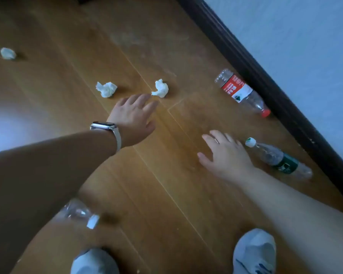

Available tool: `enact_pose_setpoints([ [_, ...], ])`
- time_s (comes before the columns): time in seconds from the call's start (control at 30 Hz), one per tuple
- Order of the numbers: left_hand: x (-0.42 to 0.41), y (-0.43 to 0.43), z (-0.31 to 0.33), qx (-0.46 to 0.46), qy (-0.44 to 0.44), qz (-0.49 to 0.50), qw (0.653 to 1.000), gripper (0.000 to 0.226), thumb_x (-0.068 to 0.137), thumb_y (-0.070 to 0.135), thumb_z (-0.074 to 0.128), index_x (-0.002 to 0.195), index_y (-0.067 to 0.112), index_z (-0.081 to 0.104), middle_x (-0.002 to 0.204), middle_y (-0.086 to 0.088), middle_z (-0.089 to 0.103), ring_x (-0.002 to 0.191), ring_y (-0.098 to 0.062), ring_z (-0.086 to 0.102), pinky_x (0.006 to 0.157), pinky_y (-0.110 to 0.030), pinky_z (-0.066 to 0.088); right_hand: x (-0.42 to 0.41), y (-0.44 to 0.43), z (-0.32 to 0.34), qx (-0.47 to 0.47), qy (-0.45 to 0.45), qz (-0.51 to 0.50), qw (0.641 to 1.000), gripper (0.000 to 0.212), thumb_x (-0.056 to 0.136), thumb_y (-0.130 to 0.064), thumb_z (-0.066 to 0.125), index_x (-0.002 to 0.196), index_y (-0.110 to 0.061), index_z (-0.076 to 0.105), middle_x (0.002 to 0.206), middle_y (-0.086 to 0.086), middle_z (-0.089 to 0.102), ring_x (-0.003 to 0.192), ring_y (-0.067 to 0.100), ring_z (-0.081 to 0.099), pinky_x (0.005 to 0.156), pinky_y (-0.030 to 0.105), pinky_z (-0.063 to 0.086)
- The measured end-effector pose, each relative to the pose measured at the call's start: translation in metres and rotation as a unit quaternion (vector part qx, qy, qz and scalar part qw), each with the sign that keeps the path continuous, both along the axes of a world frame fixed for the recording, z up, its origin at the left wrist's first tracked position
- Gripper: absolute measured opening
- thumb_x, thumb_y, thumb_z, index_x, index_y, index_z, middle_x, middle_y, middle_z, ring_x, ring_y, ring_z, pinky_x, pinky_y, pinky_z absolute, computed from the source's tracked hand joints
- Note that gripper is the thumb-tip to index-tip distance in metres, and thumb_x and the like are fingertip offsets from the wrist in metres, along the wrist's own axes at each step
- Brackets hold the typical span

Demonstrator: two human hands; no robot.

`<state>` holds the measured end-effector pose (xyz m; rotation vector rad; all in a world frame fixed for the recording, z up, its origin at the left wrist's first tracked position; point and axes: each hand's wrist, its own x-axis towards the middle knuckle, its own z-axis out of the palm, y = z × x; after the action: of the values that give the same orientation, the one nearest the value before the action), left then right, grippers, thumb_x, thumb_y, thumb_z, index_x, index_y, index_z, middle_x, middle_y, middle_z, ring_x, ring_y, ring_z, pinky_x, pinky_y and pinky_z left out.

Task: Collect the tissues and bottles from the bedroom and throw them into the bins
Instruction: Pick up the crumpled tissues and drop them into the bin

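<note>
On the wooden floor (166, 194), I see my left hand (134, 115) stretched out flat, fingers straight and slightly apart, holding nothing. Its fingertips lie just beside the near tissue (160, 89); the blur keeps me from telling whether they touch it. A watch (105, 126) sits on that wrist.

My right hand (224, 153) is also spread wide with its fingers apart, palm down over bare boards, gripping nothing. It lies just beside the white cap of the green bottle (281, 160), which lies on its side near the floor's right edge, cap pointing towards the hand. I cannot tell whether the hand rests on the floor or hovers above it.

Farther along that same edge, the red bottle (242, 91) lies on its side close against the dark skirting (265, 80), red cap towards me. A pale wall (305, 46) rises beyond the skirting.

A middle tissue (106, 89) sits to the left of the near one, well apart from it, and a far tissue (7, 53) lies towards the left edge of the view. All three are crumpled white wads.

A third bottle (77, 211), clear, lies partly hidden behind my left forearm, near the left shoe (94, 262). The right shoe (254, 252) stands at the bottom of the view.
</note>
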<state>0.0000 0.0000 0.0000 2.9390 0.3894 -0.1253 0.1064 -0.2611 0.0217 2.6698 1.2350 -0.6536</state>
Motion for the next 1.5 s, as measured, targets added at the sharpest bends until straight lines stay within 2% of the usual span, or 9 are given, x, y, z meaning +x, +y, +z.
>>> enact_pose_setpoints([
  [0.23, 0.054, 0.016, -0.036, -0.041, 0.032, 0.049, 0.997, 0.059, 0.088, 0.039, 0.053, 0.142, 0.023, 0.036, 0.147, -0.006, 0.038, 0.130, -0.032, 0.039, 0.101, -0.046, 0.037, 0.014, -0.033, -0.049, 0.043, 0.018, -0.135, 0.990, 0.056, 0.084, -0.046, 0.060, 0.134, -0.023, 0.046, 0.137, -0.002, 0.041, 0.120, 0.022, 0.044, 0.094, 0.039, 0.043],
  [0.37, 0.078, 0.020, -0.041, -0.045, 0.025, 0.064, 0.997, 0.064, 0.086, 0.041, 0.053, 0.144, 0.024, 0.032, 0.147, -0.007, 0.035, 0.128, -0.034, 0.040, 0.100, -0.048, 0.039, 0.014, -0.033, -0.053, 0.021, 0.056, -0.156, 0.986, 0.063, 0.086, -0.042, 0.059, 0.142, -0.025, 0.036, 0.142, -0.005, 0.033, 0.125, 0.021, 0.038, 0.097, 0.036, 0.040],
  [0.5, 0.098, 0.029, -0.058, -0.047, 0.055, 0.073, 0.995, 0.065, 0.087, 0.042, 0.055, 0.145, 0.027, 0.027, 0.157, -0.005, 0.020, 0.140, -0.032, 0.027, 0.106, -0.051, 0.033, 0.016, -0.023, -0.065, 0.026, 0.066, -0.166, 0.984, 0.063, 0.087, -0.030, 0.059, 0.144, -0.028, 0.032, 0.146, -0.005, 0.028, 0.127, 0.020, 0.035, 0.100, 0.035, 0.040],
  [0.6, 0.111, 0.039, -0.064, -0.062, 0.080, 0.079, 0.992, 0.064, 0.088, 0.042, 0.055, 0.145, 0.030, 0.027, 0.160, -0.004, 0.013, 0.143, -0.032, 0.022, 0.107, -0.051, 0.031, 0.017, -0.017, -0.073, 0.035, 0.053, -0.162, 0.985, 0.053, 0.085, -0.014, 0.058, 0.136, -0.022, 0.045, 0.136, 0.000, 0.037, 0.117, 0.023, 0.042, 0.091, 0.028, 0.040],
  [0.7, 0.114, 0.041, -0.070, -0.071, 0.096, 0.070, 0.990, 0.059, 0.089, 0.040, 0.053, 0.144, 0.028, 0.032, 0.157, -0.003, 0.023, 0.137, -0.033, 0.033, 0.103, -0.050, 0.035, 0.016, -0.018, -0.078, 0.036, 0.051, -0.149, 0.987, 0.038, 0.083, -0.006, 0.057, 0.119, -0.019, 0.054, 0.115, 0.000, 0.044, 0.100, 0.020, 0.046, 0.078, 0.023, 0.035],
  [0.83, 0.110, 0.032, -0.078, -0.076, 0.070, 0.063, 0.993, 0.042, 0.093, 0.028, 0.049, 0.134, 0.022, 0.044, 0.144, -0.003, 0.040, 0.126, -0.032, 0.043, 0.094, -0.047, 0.041, 0.018, -0.021, -0.080, 0.034, 0.057, -0.150, 0.986, 0.033, 0.085, -0.009, 0.057, 0.116, -0.019, 0.055, 0.107, -0.002, 0.046, 0.090, 0.014, 0.039, 0.074, 0.024, 0.034],
  [1.1, 0.096, 0.024, -0.070, -0.083, 0.050, 0.025, 0.995, 0.034, 0.092, 0.021, 0.050, 0.127, 0.020, 0.052, 0.123, -0.007, 0.051, 0.106, -0.031, 0.053, 0.075, -0.042, 0.048, 0.018, -0.012, -0.077, 0.035, 0.066, -0.154, 0.985, 0.023, 0.085, -0.017, 0.056, 0.108, -0.020, 0.057, 0.102, -0.004, 0.049, 0.093, 0.018, 0.047, 0.077, 0.033, 0.045],
  [1.23, 0.076, 0.028, -0.058, -0.132, 0.009, 0.002, 0.991, 0.039, 0.089, 0.025, 0.055, 0.127, 0.019, 0.052, 0.118, -0.007, 0.055, 0.101, -0.031, 0.056, 0.079, -0.042, 0.049, 0.018, 0.006, -0.069, 0.068, 0.068, -0.136, 0.986, 0.020, 0.085, -0.021, 0.057, 0.104, -0.023, 0.056, 0.098, -0.009, 0.046, 0.093, 0.016, 0.047, 0.074, 0.034, 0.045],
  [1.5, 0.032, 0.043, 0.006, -0.156, -0.076, 0.086, 0.981, 0.036, 0.084, 0.032, 0.064, 0.118, 0.020, 0.060, 0.107, -0.002, 0.063, 0.098, -0.025, 0.059, 0.077, -0.033, 0.047, 0.017, 0.070, -0.027, 0.198, 0.095, -0.080, 0.972, 0.023, 0.081, -0.016, 0.061, 0.103, -0.021, 0.057, 0.101, -0.006, 0.051, 0.092, 0.018, 0.049, 0.070, 0.032, 0.040],
])
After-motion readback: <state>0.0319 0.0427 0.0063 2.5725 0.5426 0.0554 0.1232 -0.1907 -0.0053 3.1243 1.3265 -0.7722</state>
